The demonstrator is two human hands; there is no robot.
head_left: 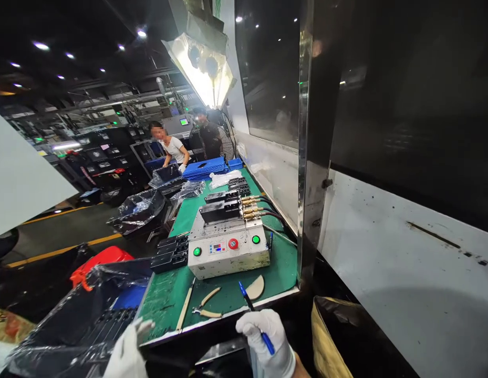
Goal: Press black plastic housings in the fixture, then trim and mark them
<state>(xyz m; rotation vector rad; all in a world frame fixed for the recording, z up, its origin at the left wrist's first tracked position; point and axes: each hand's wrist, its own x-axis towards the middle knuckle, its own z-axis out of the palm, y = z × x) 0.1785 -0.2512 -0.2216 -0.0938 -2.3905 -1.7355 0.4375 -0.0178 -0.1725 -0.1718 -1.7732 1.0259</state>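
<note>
My right hand (267,336), in a white glove, is closed around a blue pen (244,292), its upper end pointing away from me and its lower end sticking out below my fingers. My left hand (128,347), also gloved, is open at the table's left front corner, fingers stretched forward and holding nothing I can see. On the green table (165,299) between them lie cutting pliers (209,304) with pale handles, a slim pale-handled tool (184,307) and a beige half-round piece (256,287).
Behind the tools stands a white control box (228,262) carrying black parts (222,211) and hoses. More black parts (170,254) lie to its left. A plastic-lined bin (82,299) is at lower left, a metal post (305,157) at right. Two people (175,149) are farther back.
</note>
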